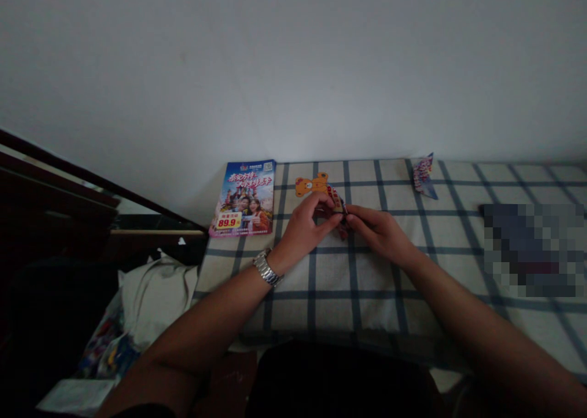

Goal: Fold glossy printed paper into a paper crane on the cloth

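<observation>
- The left hand [305, 225] pinches the printed paper [337, 199] between thumb and fingers.
- The right hand [386, 234] pinches at the paper's lower right edge; its fingertips nearly meet the left thumb.
- The paper sits between the two hands, most of it showing above the left thumb, tilted, over the checked cloth [376, 271].
- Just behind the left fingers lies the bear cutout [305, 186].

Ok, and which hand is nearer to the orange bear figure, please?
Left. The left hand is close beside the orange bear figure, on its near side; the right hand is farther off, to the right.
</observation>
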